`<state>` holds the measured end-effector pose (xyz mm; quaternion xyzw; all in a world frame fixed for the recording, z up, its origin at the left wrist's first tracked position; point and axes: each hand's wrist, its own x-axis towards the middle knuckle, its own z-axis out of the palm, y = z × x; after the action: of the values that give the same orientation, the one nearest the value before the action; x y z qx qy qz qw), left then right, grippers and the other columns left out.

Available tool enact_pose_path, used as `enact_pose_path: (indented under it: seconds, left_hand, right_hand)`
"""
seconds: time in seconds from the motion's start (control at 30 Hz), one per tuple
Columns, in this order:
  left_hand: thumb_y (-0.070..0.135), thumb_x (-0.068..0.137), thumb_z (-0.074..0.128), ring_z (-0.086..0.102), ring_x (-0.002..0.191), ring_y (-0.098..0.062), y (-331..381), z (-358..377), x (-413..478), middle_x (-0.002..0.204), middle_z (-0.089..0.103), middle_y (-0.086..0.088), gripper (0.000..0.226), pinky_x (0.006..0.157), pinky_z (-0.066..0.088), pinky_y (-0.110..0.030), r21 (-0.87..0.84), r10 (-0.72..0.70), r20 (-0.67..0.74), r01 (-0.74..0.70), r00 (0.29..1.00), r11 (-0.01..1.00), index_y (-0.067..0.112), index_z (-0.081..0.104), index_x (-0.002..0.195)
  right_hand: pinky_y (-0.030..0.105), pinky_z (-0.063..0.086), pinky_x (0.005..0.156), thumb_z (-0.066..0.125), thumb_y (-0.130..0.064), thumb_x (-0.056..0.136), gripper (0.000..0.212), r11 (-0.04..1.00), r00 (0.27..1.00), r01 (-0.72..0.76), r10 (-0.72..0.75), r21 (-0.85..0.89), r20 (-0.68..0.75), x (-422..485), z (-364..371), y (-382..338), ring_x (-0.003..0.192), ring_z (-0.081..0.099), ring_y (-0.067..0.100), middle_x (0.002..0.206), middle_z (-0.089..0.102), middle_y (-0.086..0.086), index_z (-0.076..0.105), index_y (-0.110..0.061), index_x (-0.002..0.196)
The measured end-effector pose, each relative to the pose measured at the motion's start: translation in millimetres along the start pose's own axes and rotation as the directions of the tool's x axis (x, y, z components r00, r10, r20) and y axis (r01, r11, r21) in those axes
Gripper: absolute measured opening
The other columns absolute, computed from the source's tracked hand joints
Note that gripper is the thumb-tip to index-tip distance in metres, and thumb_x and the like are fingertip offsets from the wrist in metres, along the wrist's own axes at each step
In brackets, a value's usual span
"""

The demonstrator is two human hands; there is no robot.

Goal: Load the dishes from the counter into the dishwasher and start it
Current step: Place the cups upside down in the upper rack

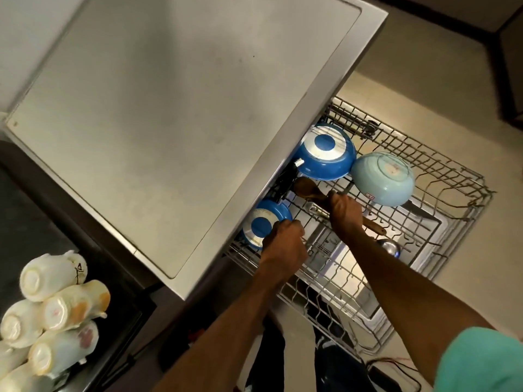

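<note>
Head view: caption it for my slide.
Left hand grips small blue pan, right hand holds wooden spoon over the dishwasher rack.

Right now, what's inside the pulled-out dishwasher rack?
An upturned large blue pan, a small blue pan gripped by the left hand, an upturned pale blue bowl, a wooden spoon held by the right hand, a metal utensil. Rear of the rack is hidden under the grey top.

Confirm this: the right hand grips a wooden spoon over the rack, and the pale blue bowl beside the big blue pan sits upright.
Wrong on one count: the pale blue bowl is upside down, base up, as the head view shows. The right hand does grip the wooden spoon over the rack, and the bowl is beside the big blue pan.
</note>
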<state>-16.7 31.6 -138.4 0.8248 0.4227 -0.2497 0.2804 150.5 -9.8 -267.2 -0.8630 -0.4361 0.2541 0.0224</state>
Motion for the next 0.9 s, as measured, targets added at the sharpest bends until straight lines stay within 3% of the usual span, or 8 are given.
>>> enact_pose_path:
  seconds: [0.17,0.3,0.4,0.5,0.63,0.77,0.9]
  left_hand:
    - [0.01,0.093,0.061,0.055,0.121,-0.023,-5,-9,-1,0.127,0.058,-0.006,0.03,0.101,0.052,-0.042,-0.065,-0.012,-0.035,0.01,0.999,0.998,0.015,0.059,0.123]
    - [0.013,0.092,0.062,0.059,0.12,-0.024,-7,-23,-20,0.126,0.06,-0.005,0.03,0.1,0.053,-0.04,-0.094,-0.012,-0.071,0.006,0.997,0.996,0.015,0.059,0.123]
    - [0.012,0.095,0.058,0.06,0.117,-0.021,-9,-39,-52,0.127,0.061,-0.003,0.028,0.099,0.053,-0.039,-0.198,-0.048,-0.102,0.027,0.994,0.98,0.016,0.06,0.122]
    - [0.02,0.099,0.057,0.061,0.116,-0.02,-7,-57,-91,0.128,0.062,-0.002,0.027,0.101,0.052,-0.04,-0.258,-0.045,-0.145,0.006,0.988,0.966,0.018,0.059,0.126]
    - [0.027,0.099,0.056,0.063,0.113,-0.022,-15,-81,-151,0.124,0.066,-0.002,0.028,0.097,0.053,-0.041,-0.331,-0.056,-0.225,-0.022,0.973,0.943,0.02,0.058,0.126]
    - [0.032,0.097,0.055,0.064,0.102,-0.016,-42,-98,-209,0.113,0.066,0.005,0.023,0.091,0.055,-0.038,-0.383,-0.099,-0.35,-0.046,0.931,0.923,0.029,0.058,0.12]
    - [0.032,0.098,0.046,0.064,0.101,-0.019,-83,-116,-256,0.113,0.066,0.004,0.02,0.091,0.052,-0.039,-0.446,-0.148,-0.44,-0.072,0.886,0.892,0.029,0.057,0.115]
  right_hand:
    - [0.03,0.054,0.065,0.066,-0.004,0.092,0.025,0.992,0.997,0.023,-0.014,0.121,-0.072,-14,1,-5,0.08,0.064,0.02,0.101,0.066,0.011,0.059,-0.009,0.115]
    - [0.021,0.053,0.057,0.063,0.002,0.09,0.037,0.96,0.991,0.032,0.005,0.277,-0.131,-53,-10,-26,0.069,0.062,0.011,0.102,0.069,0.009,0.06,-0.011,0.124]
    - [0.028,0.061,0.064,0.064,0.002,0.088,0.033,0.923,0.984,0.092,-0.028,0.374,-0.174,-97,-34,-53,0.08,0.069,0.013,0.107,0.07,0.008,0.063,-0.013,0.117]
    - [0.028,0.06,0.07,0.063,-0.006,0.093,0.016,0.871,0.954,0.223,-0.103,0.438,-0.282,-142,-61,-80,0.083,0.068,0.012,0.101,0.072,0.006,0.069,-0.009,0.107]
    - [0.033,0.059,0.07,0.068,-0.007,0.092,0.01,0.797,0.919,0.323,-0.136,0.511,-0.37,-196,-95,-118,0.083,0.067,0.011,0.096,0.071,0.002,0.069,-0.01,0.102]
    - [0.041,0.06,0.073,0.062,-0.014,0.094,0.014,0.793,0.914,0.372,-0.22,0.482,-0.342,-236,-131,-169,0.084,0.068,0.019,0.096,0.071,0.006,0.07,-0.008,0.104]
    - [0.035,0.057,0.082,0.065,-0.021,0.093,0.017,0.793,0.914,0.391,-0.275,0.467,-0.299,-265,-154,-225,0.092,0.066,0.015,0.103,0.07,0.001,0.068,-0.016,0.108]
